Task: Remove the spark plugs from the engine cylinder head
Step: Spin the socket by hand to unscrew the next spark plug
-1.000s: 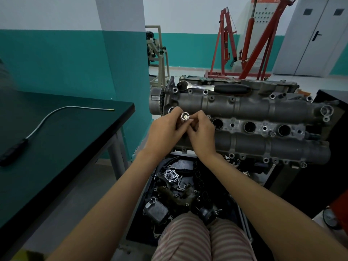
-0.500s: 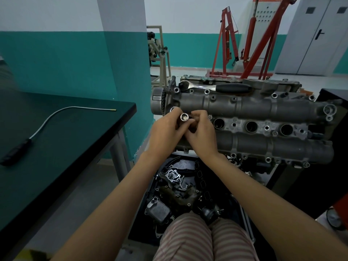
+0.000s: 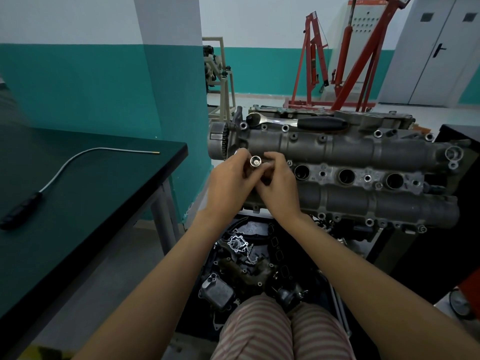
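The grey engine cylinder head lies across the middle, with three open spark plug wells showing to the right of my hands. A shiny metal socket stands upright over the leftmost well, its open end facing up. My left hand grips the socket from the left and my right hand holds it from the right; both cover that well. No spark plug is visible.
A ratchet wrench with a black handle rests on the head's far edge. A dark table at the left carries a flexible pick-up tool. Loose engine parts lie below. A red engine hoist stands behind.
Both hands stay on the socket at the leftmost well, with only slight shifts of the fingers. The view has drifted a little.
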`<action>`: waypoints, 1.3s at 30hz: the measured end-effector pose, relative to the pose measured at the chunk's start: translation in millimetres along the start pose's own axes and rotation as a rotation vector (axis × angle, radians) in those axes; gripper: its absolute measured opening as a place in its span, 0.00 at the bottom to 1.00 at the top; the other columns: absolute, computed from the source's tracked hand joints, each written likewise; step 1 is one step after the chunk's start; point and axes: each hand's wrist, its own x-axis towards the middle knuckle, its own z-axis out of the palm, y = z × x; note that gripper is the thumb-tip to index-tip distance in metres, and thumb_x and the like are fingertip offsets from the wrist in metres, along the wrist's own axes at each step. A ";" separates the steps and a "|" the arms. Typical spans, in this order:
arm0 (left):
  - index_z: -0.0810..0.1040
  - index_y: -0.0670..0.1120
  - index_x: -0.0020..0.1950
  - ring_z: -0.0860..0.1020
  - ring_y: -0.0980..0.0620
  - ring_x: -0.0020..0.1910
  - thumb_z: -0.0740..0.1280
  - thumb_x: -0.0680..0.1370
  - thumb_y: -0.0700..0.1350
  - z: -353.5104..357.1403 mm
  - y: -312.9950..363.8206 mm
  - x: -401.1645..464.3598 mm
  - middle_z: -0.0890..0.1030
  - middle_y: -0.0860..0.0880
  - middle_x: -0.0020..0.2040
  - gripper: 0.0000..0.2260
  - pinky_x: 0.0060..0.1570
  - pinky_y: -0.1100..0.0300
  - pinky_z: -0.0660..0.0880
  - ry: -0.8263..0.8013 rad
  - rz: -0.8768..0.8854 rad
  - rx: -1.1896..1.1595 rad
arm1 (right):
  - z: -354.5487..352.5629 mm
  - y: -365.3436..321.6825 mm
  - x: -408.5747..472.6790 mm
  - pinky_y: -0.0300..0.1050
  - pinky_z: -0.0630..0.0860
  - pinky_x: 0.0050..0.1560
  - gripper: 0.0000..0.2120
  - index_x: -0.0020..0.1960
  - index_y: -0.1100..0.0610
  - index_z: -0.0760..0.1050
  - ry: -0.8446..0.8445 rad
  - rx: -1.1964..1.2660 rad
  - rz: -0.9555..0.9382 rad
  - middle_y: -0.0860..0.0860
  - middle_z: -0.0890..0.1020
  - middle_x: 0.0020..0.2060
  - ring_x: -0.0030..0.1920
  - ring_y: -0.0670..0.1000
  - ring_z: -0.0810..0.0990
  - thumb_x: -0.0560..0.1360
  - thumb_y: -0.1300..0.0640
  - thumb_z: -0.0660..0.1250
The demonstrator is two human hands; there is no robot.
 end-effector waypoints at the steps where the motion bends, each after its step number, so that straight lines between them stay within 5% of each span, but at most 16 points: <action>1: 0.68 0.44 0.38 0.67 0.54 0.28 0.70 0.75 0.49 0.6 1.2 0.4 0.70 0.53 0.29 0.14 0.29 0.58 0.66 0.006 -0.006 0.005 | -0.1 0.1 0.6 0.44 0.73 0.41 0.11 0.52 0.59 0.71 0.008 0.020 0.012 0.53 0.78 0.44 0.43 0.50 0.76 0.73 0.57 0.68; 4: 0.72 0.45 0.42 0.67 0.58 0.30 0.69 0.75 0.49 -0.1 2.9 -1.4 0.72 0.56 0.33 0.10 0.30 0.65 0.64 -0.018 0.012 0.030 | -1.1 0.2 -0.7 0.44 0.70 0.35 0.04 0.42 0.60 0.71 0.038 0.053 -0.036 0.51 0.75 0.37 0.36 0.49 0.72 0.74 0.63 0.65; 8: 0.77 0.45 0.58 0.69 0.62 0.36 0.67 0.76 0.44 -2.5 0.4 -4.6 0.80 0.53 0.46 0.11 0.37 0.69 0.67 -0.033 0.091 0.038 | -3.2 1.1 -2.1 0.36 0.69 0.42 0.09 0.53 0.59 0.75 -0.004 0.003 -0.123 0.50 0.79 0.44 0.43 0.45 0.75 0.75 0.65 0.61; 11: 0.77 0.43 0.48 0.71 0.57 0.34 0.66 0.77 0.44 -2.7 0.0 -4.5 0.77 0.53 0.39 0.05 0.35 0.60 0.71 -0.031 0.069 0.018 | -2.6 2.1 -0.9 0.32 0.67 0.44 0.13 0.58 0.58 0.74 -0.006 -0.038 -0.136 0.52 0.80 0.49 0.46 0.45 0.75 0.75 0.65 0.61; 15: 0.67 0.44 0.38 0.66 0.56 0.28 0.68 0.76 0.49 1.7 3.9 -2.5 0.68 0.55 0.30 0.14 0.28 0.64 0.63 0.003 -0.002 0.012 | 0.8 1.1 0.5 0.40 0.72 0.40 0.13 0.55 0.57 0.70 0.012 0.055 0.015 0.51 0.78 0.43 0.41 0.47 0.76 0.73 0.59 0.68; 18: 0.70 0.45 0.42 0.67 0.57 0.29 0.69 0.75 0.49 0.2 5.2 -3.6 0.69 0.56 0.32 0.11 0.29 0.68 0.63 -0.016 0.011 0.019 | -0.1 2.5 0.4 0.42 0.69 0.35 0.04 0.43 0.58 0.70 0.036 0.086 -0.036 0.49 0.75 0.35 0.34 0.46 0.72 0.74 0.62 0.65; 22: 0.76 0.43 0.57 0.68 0.62 0.36 0.67 0.76 0.44 -5.5 1.9 -4.1 0.74 0.56 0.39 0.11 0.35 0.74 0.66 -0.041 0.083 0.016 | -1.7 4.4 -1.3 0.28 0.66 0.40 0.06 0.49 0.57 0.75 0.022 0.052 -0.135 0.45 0.77 0.39 0.39 0.40 0.72 0.75 0.64 0.61; 26: 0.75 0.41 0.46 0.72 0.54 0.33 0.66 0.77 0.44 -4.9 0.8 -3.5 0.77 0.50 0.36 0.07 0.34 0.53 0.73 -0.051 0.037 -0.007 | -0.8 4.6 -1.0 0.26 0.66 0.47 0.14 0.59 0.58 0.75 0.005 -0.014 -0.177 0.52 0.81 0.47 0.45 0.42 0.74 0.75 0.65 0.62; 29: 0.70 0.41 0.39 0.71 0.50 0.29 0.69 0.75 0.49 -0.4 4.7 -1.0 0.74 0.48 0.31 0.13 0.30 0.54 0.69 0.000 -0.025 -0.026 | 1.2 5.7 0.2 0.37 0.72 0.46 0.20 0.64 0.57 0.69 0.000 0.019 -0.040 0.52 0.81 0.47 0.45 0.48 0.77 0.73 0.60 0.66; 34: 0.74 0.44 0.47 0.71 0.60 0.31 0.68 0.76 0.50 -0.9 4.2 -0.4 0.73 0.56 0.34 0.10 0.31 0.67 0.67 -0.011 0.006 0.008 | 1.7 6.4 0.4 0.34 0.66 0.32 0.05 0.41 0.57 0.69 0.053 0.095 -0.060 0.44 0.72 0.30 0.31 0.42 0.69 0.74 0.60 0.65; 37: 0.76 0.48 0.59 0.71 0.68 0.36 0.67 0.76 0.47 -7.2 -0.7 0.6 0.72 0.60 0.41 0.13 0.35 0.75 0.65 -0.064 0.072 -0.008 | -0.7 5.0 -0.8 0.31 0.67 0.37 0.05 0.48 0.58 0.75 0.021 0.063 -0.153 0.45 0.78 0.36 0.37 0.40 0.75 0.74 0.62 0.61; 39: 0.77 0.47 0.56 0.71 0.64 0.35 0.67 0.76 0.44 -9.2 -3.2 0.4 0.74 0.59 0.41 0.09 0.35 0.69 0.69 -0.078 0.088 -0.019 | -1.4 4.7 -0.7 0.34 0.70 0.44 0.12 0.57 0.57 0.76 -0.010 -0.001 -0.186 0.50 0.82 0.45 0.44 0.46 0.78 0.75 0.63 0.60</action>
